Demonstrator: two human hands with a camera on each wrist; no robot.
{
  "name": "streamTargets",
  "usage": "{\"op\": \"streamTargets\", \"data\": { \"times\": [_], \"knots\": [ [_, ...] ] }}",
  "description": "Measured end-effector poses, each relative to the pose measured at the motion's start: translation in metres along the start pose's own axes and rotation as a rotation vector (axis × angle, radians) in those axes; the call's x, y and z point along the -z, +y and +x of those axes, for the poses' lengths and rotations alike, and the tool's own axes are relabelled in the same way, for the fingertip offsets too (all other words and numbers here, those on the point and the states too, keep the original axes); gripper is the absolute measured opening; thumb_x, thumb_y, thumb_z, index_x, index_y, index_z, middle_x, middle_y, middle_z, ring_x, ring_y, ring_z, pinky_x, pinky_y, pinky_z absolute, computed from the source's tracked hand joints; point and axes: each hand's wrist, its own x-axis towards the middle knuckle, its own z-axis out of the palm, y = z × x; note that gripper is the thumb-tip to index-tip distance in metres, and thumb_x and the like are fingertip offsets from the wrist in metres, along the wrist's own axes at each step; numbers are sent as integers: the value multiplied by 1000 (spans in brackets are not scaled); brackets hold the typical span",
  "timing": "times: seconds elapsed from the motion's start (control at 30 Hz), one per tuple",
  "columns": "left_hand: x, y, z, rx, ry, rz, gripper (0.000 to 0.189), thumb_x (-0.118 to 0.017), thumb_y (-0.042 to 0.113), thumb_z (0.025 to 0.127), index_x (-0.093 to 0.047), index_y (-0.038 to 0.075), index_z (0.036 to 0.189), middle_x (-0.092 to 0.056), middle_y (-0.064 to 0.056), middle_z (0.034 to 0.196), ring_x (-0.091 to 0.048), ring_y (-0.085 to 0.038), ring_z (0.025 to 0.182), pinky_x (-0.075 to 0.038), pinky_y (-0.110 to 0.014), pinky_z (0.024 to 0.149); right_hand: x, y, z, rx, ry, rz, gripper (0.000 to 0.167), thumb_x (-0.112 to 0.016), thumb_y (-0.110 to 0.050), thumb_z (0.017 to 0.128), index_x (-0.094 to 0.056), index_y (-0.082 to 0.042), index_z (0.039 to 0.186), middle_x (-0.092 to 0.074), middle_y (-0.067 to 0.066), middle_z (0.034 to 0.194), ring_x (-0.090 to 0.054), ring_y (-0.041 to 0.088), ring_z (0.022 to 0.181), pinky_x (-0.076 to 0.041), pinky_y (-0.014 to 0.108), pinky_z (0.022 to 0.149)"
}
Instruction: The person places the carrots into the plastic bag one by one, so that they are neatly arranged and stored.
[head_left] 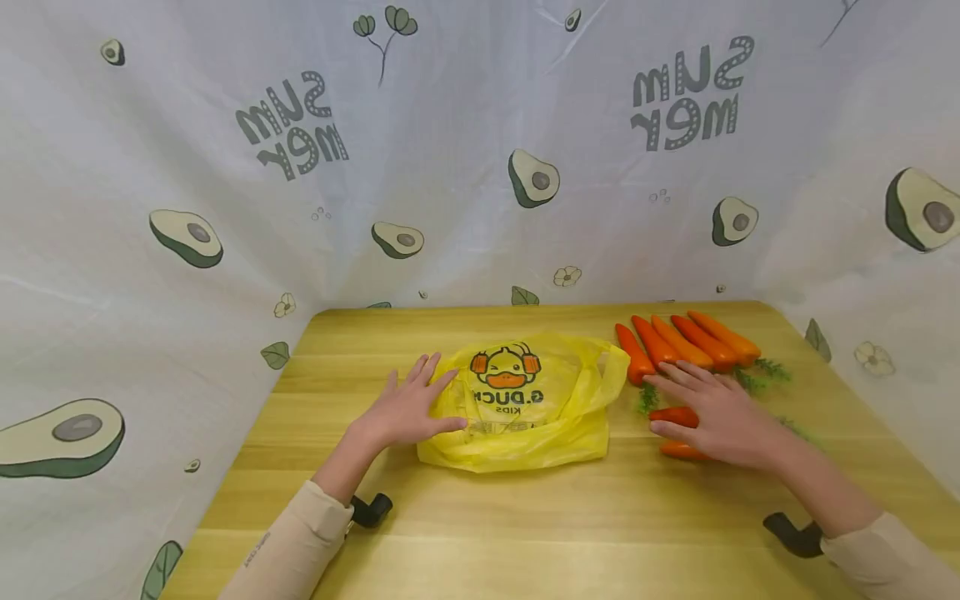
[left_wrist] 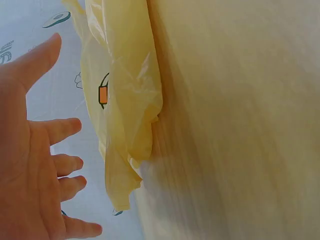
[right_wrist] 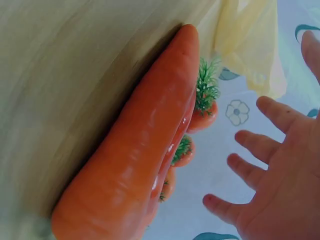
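A yellow plastic bag (head_left: pixel 555 400) with a duck print lies on the wooden table; its folds (left_wrist: pixel 132 90) fill the upper middle of the left wrist view. At its left edge is my left hand (head_left: pixel 411 408), fingers spread and holding nothing; whether it touches the bag I cannot tell. My right hand (head_left: pixel 723 417) is spread above the carrots at the right and hides part of them. Several orange carrots (head_left: pixel 723 335) with green tops lie side by side behind it. Closest in the right wrist view is one large carrot (right_wrist: pixel 130 150), apart from the fingers (right_wrist: pixel 245 170).
The wooden table (head_left: pixel 480 517) ends at a white curtain (head_left: pixel 465 108) printed with avocados, which hangs behind and along both sides. Black straps (head_left: pixel 793 533) show at both wrists.
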Motion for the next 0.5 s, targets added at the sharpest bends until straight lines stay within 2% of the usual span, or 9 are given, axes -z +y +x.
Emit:
{"op": "streamTargets", "data": {
  "times": [0.1, 0.2, 0.3, 0.5],
  "knots": [
    [0, -1, 3, -3, 45, -26, 84, -57, 66, 93, -34, 19, 159, -12, -13, 169, -13, -34, 156, -20, -67, 118, 2, 3, 0, 6, 23, 8, 70, -64, -55, 94, -50, -15, 150, -44, 21, 154, -38, 48, 140, -28, 77, 101],
    [0, -2, 3, 7, 104, -54, 76, -63, 56, 94, -43, 14, 154, -26, -15, 165, -31, -36, 150, -32, -59, 116, 3, 5, -1, 10, 29, 29, 65, -63, -53, 96, -55, -12, 146, -51, 22, 148, -45, 49, 134, -32, 75, 101],
    [0, -4, 3, 16, 142, -68, 70, -65, 51, 95, -48, 11, 150, -35, -16, 161, -42, -37, 143, -40, -54, 112, 3, 7, -4, 17, 52, 56, 58, -65, -48, 96, -60, -11, 141, -58, 21, 142, -50, 49, 129, -38, 73, 98],
    [-1, -9, 3, 37, 146, -51, 68, -66, 48, 95, -49, 11, 150, -40, -16, 158, -43, -37, 143, -39, -54, 112, 5, 16, -12, 25, 92, 116, 49, -70, -38, 95, -66, -9, 133, -64, 21, 133, -54, 50, 123, -43, 69, 93]
  ]
}}
